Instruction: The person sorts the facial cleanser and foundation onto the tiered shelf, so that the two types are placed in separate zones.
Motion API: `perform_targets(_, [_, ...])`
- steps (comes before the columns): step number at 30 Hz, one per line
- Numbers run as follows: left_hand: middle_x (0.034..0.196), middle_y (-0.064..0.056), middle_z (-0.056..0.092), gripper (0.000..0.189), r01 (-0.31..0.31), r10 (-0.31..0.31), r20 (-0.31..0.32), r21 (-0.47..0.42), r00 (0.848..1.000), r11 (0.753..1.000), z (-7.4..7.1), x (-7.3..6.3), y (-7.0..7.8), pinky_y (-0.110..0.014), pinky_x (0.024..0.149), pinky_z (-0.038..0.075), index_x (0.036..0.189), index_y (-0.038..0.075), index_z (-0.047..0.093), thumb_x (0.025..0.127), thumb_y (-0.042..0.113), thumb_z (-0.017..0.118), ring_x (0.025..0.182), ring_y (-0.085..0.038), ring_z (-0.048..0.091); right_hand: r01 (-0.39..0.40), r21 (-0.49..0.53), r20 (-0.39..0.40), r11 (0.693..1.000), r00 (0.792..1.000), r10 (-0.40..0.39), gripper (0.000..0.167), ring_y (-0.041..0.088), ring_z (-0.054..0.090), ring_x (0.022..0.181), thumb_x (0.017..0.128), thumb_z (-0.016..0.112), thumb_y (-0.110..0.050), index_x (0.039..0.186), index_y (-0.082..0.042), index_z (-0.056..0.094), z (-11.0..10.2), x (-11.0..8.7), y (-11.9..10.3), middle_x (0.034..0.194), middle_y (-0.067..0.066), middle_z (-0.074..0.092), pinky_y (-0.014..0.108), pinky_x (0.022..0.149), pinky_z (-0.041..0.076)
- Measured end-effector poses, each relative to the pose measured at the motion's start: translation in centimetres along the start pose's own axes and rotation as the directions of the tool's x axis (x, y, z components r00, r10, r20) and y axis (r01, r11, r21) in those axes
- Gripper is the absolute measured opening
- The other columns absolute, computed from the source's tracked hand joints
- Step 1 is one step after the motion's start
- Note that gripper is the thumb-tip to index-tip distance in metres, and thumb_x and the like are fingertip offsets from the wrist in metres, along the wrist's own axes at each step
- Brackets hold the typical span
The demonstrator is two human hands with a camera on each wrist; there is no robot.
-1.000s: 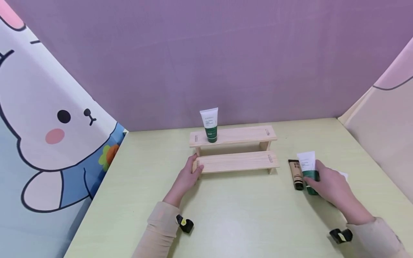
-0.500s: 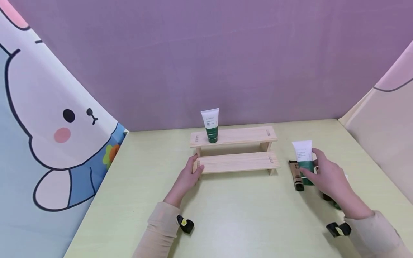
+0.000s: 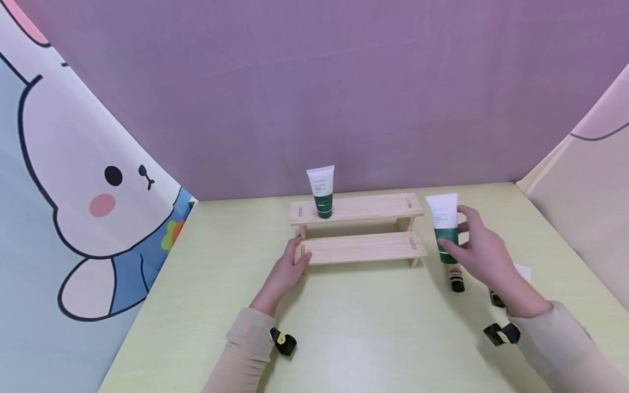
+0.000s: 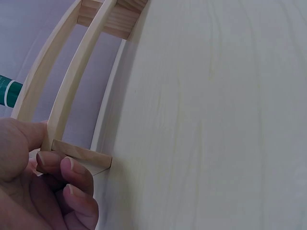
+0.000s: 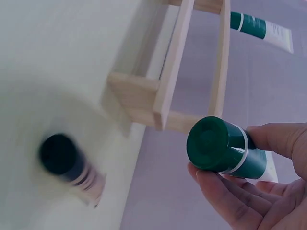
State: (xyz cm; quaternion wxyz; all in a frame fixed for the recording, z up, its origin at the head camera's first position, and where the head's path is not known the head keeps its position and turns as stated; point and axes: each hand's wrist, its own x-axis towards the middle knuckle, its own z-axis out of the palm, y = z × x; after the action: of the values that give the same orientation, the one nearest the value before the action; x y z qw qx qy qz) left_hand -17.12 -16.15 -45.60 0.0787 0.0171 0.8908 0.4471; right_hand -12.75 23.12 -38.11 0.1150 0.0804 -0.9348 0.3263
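Observation:
A two-step wooden rack (image 3: 361,248) stands near the back of the table. My left hand (image 3: 285,267) grips the left end of its lower step, thumb on top and fingers curled below, as the left wrist view (image 4: 57,177) shows. On the upper step's left part a white-and-green squeeze tube (image 3: 322,191) stands on its cap. My right hand (image 3: 484,248) pinches a matching squeeze tube (image 3: 444,226), cap down, raised above the table to the right of the rack. In the right wrist view its green cap (image 5: 208,143) faces the camera, thumb and fingers on opposite sides.
A brown tube with a black cap (image 3: 456,278) lies on the table, partly behind the raised tube. More tubes (image 3: 496,298) lie right of it, mostly hidden by the right forearm. A purple backdrop (image 3: 344,98) rises behind the table.
My right hand has lifted the white-and-green tube off the table and carried it up and left, toward the rack's right end. My left hand keeps its hold on the rack.

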Motion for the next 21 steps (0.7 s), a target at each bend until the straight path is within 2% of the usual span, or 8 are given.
perform_targets(2, [0.137, -0.020, 0.052, 0.056, 0.002, -0.002, -0.002, -0.003, 1.000, 1.000, 0.0, 0.0, 0.0, -0.052, 0.084, 0.046, 0.152, 0.026, 0.027, 0.102, 0.038, 0.049, 0.097, -0.032, 0.057, 0.015, 0.016, -0.003, 1.000, 1.000, -0.015, 0.075, 0.029, 0.066, 0.071, 0.092, 0.069, -0.019, 0.147, 0.001, 0.022, 0.1, 0.5, -0.5, 0.106, 0.027, 0.057, 0.032, 0.052, 0.048])
perform_targets(9, [0.148, -0.020, 0.041, 0.055, -0.004, 0.004, -0.010, -0.007, 1.000, 1.000, 0.2, 0.1, -0.2, -0.060, 0.098, 0.038, 0.153, 0.025, 0.026, 0.103, 0.035, 0.048, 0.122, -0.039, 0.049, 0.030, 0.065, -0.002, 0.997, 1.000, -0.030, 0.073, 0.028, 0.067, 0.073, 0.092, 0.069, -0.018, 0.147, -0.006, 0.023, 1.0, 2.0, -1.9, 0.107, 0.023, 0.057, 0.034, 0.057, 0.050])
perform_targets(11, [0.149, -0.021, 0.040, 0.055, -0.006, 0.006, -0.012, -0.006, 1.000, 1.000, 0.2, 0.0, -0.1, -0.060, 0.098, 0.038, 0.153, 0.025, 0.026, 0.103, 0.035, 0.048, 0.123, -0.039, 0.048, 0.032, 0.086, 0.007, 0.996, 0.999, -0.033, 0.073, 0.029, 0.068, 0.075, 0.092, 0.069, -0.017, 0.148, -0.008, 0.022, 1.4, 2.5, -2.3, 0.109, 0.023, 0.057, 0.037, 0.060, 0.051])
perform_targets(21, [0.144, -0.021, 0.045, 0.055, 0.009, -0.009, -0.005, -0.022, 1.000, 1.000, 0.3, 0.0, 0.0, -0.052, 0.084, 0.046, 0.153, 0.027, 0.026, 0.103, 0.038, 0.048, 0.099, -0.033, 0.057, 0.085, 0.227, 0.015, 0.970, 0.996, -0.091, 0.072, 0.039, 0.068, 0.083, 0.092, 0.068, -0.011, 0.147, -0.009, 0.022, 3.5, 5.8, -5.1, 0.113, 0.023, 0.054, 0.048, 0.069, 0.056])
